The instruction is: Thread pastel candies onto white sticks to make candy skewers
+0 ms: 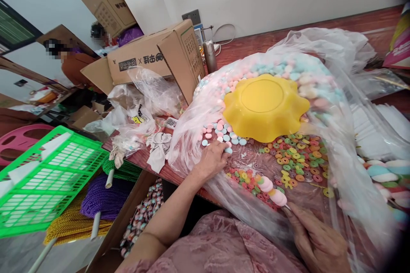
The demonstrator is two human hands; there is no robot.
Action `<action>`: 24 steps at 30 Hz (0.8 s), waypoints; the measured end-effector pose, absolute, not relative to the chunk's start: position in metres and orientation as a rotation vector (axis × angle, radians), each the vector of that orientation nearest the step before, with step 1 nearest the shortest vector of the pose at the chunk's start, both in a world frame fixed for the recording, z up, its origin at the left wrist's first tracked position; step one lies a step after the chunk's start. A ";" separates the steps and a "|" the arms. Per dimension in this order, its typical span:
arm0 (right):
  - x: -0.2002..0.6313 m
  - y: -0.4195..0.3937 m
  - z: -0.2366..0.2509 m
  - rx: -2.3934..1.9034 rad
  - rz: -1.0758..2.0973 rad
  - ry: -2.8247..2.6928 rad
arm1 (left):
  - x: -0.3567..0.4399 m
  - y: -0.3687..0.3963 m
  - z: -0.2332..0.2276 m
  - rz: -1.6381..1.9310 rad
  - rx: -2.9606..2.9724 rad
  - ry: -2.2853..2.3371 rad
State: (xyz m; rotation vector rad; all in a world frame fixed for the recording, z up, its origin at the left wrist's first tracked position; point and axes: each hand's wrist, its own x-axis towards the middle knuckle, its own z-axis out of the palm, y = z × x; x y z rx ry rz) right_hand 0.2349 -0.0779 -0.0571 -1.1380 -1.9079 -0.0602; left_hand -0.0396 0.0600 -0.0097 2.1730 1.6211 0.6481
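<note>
Candy skewer (270,190), a thin stick threaded with pastel marshmallow-like pieces and small coloured rings, lies low over the clear plastic sheet (323,204), below and in front of the upturned yellow bowl (264,106). Its long axis runs on a slant, from the loaded tip toward the bowl's lower left down to the bare end at lower right. That bare end is pinched between the fingertips of the right hand (315,239), so the stick points away from this hand toward the left hand (213,160). The left hand rests palm down just left of the bowl's near edge, fingers curled loosely over the scattered round pastel candies (224,134); whether it grips one cannot be told. It is nearer the bowl than the right hand. Between the hands, below the bowl, lie loose ring candies (297,158). Well left of the bowl sit a cardboard box (153,57) and a green plastic basket (48,179) off the surface (243,47).
</note>
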 end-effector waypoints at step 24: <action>0.235 -0.079 -0.057 -1.131 -0.066 -1.926 | -0.061 0.095 -0.009 0.617 2.245 1.404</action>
